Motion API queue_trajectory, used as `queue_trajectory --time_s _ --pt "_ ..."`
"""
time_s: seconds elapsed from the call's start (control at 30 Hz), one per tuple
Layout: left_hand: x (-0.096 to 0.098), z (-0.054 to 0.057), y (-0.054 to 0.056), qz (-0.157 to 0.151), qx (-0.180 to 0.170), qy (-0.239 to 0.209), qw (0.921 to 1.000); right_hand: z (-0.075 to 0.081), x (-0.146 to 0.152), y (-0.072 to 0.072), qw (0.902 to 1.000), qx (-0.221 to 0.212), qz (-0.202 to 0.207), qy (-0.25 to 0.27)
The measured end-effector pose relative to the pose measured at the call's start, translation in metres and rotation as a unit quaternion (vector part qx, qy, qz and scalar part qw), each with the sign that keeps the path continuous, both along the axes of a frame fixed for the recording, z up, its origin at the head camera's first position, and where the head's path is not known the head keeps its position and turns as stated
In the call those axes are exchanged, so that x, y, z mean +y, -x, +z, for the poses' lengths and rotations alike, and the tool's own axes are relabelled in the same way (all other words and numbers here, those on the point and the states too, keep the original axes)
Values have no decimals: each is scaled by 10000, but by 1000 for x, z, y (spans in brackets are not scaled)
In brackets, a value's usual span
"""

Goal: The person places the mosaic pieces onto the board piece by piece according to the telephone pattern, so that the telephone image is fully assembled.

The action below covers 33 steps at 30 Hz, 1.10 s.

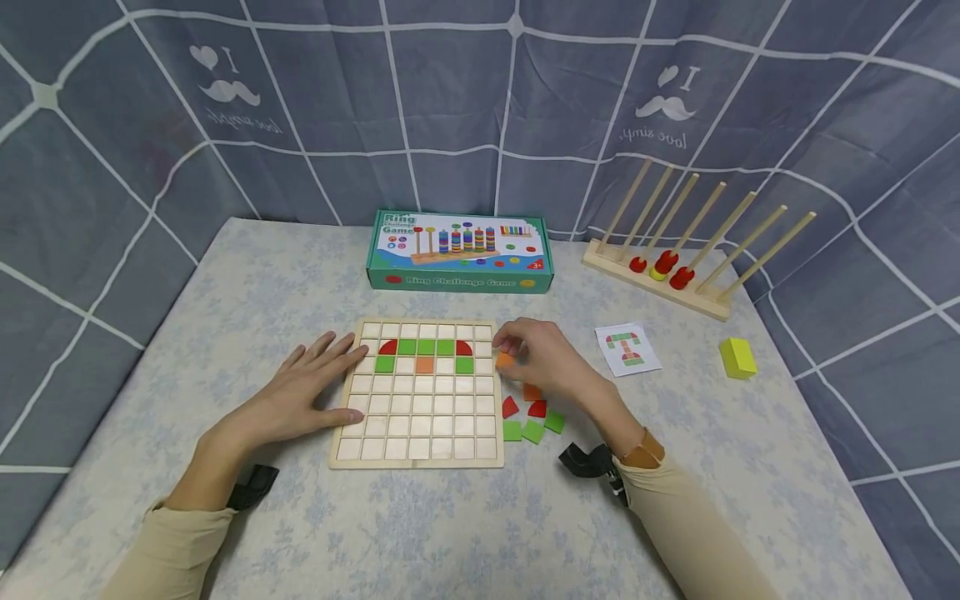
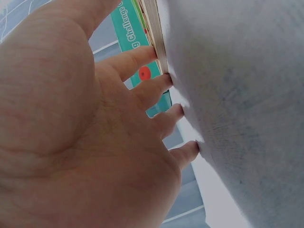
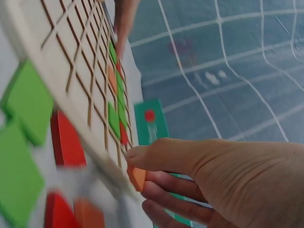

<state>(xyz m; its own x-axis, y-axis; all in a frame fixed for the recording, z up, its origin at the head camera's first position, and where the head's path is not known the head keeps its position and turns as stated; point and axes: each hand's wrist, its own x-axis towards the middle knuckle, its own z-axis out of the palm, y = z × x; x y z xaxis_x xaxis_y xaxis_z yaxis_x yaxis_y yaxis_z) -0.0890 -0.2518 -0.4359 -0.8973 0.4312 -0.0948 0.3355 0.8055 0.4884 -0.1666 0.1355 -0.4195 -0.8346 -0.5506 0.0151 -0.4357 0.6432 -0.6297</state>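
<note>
A wooden grid board (image 1: 420, 427) lies on the table with green and orange square tiles and two red quarter-round tiles in its upper rows. My left hand (image 1: 288, 400) rests at the board's left edge, fingers spread and straight, thumb over the rim. Beside the board's right edge, my right hand (image 1: 546, 357) pinches an orange square tile (image 3: 137, 177) between thumb and fingers. Just below that hand lie loose tiles: another orange square (image 1: 532, 392), two red quarter-rounds (image 1: 537, 409) and several green squares (image 1: 533, 431).
A pattern card (image 1: 628, 349) lies right of my right hand, with a yellow block (image 1: 738, 358) farther right. Behind the board is a green Ring Challenge Game box (image 1: 460, 252). A wooden peg stand (image 1: 660, 283) with tall rods and a few rings stands at the back right.
</note>
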Motion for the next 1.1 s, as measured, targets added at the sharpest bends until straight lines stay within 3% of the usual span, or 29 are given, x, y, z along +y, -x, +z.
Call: queue_trajectory --time_s 0.27,0.57,0.83,1.1 --pt "0 0 0 3 -9 -13 10000 -1 -48 -6 9979 263 589 97" --pt "0 -2 0 -4 39 -26 10000 -2 -83 -11 9929 574 1012 -244" --pt "-1 -3 2 -2 80 -61 9999 -8 -97 -15 9904 627 1189 -324" --pt "0 -1 1 17 28 -56 10000 -10 -87 -23 9890 815 1223 -148"
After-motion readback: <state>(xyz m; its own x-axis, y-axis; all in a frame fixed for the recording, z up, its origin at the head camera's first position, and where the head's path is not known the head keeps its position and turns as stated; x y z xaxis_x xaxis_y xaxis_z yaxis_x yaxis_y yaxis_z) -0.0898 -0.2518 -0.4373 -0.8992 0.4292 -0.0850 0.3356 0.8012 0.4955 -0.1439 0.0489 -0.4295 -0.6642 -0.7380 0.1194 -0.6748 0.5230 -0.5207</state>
